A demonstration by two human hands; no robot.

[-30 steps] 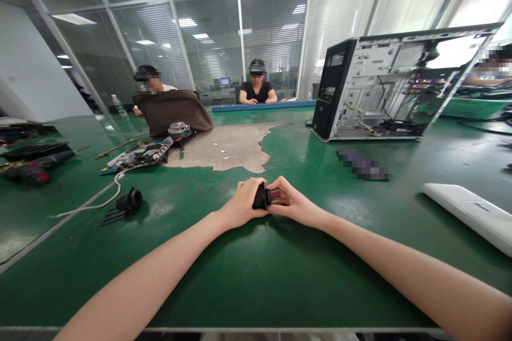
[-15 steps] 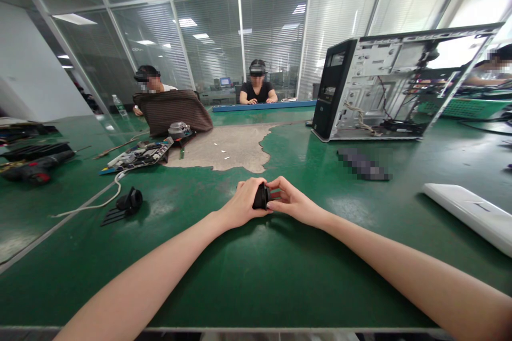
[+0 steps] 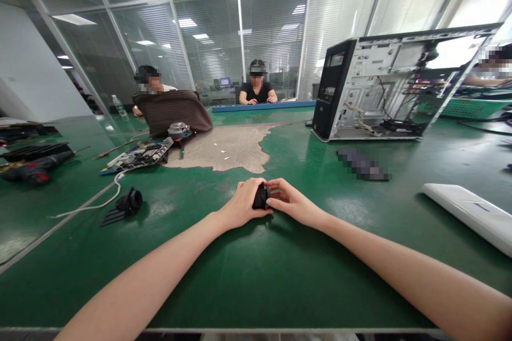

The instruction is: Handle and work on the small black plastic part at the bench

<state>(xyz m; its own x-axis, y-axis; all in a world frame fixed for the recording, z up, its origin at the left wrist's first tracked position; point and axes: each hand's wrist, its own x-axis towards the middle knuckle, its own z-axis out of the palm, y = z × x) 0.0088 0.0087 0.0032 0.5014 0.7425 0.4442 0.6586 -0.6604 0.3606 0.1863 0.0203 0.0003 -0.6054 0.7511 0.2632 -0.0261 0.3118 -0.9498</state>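
A small black plastic part (image 3: 261, 197) sits between my two hands, low over the green tabletop (image 3: 264, 272). Its near side shows a dark, slanted face; the rest is covered by fingers, so its exact kind cannot be made out. My left hand (image 3: 243, 203) wraps round it from the left, thumb along the near underside. From the right, the thumb and fingers of my right hand (image 3: 295, 203) close on its right end. To the left lies a black plastic duct-like piece (image 3: 128, 201) with a round end and several flat prongs.
A circuit board (image 3: 140, 155) with a white cable and a red-and-black power drill (image 3: 38, 165) lie left. An opened computer case (image 3: 372, 90) stands at right, with a white panel (image 3: 472, 213) nearer. Beyond a brown cloth-covered object (image 3: 172, 112), two people sit across the table.
My right hand has shifted its fingers slightly on the black part's right end. My left hand and the part stay in almost the same place.
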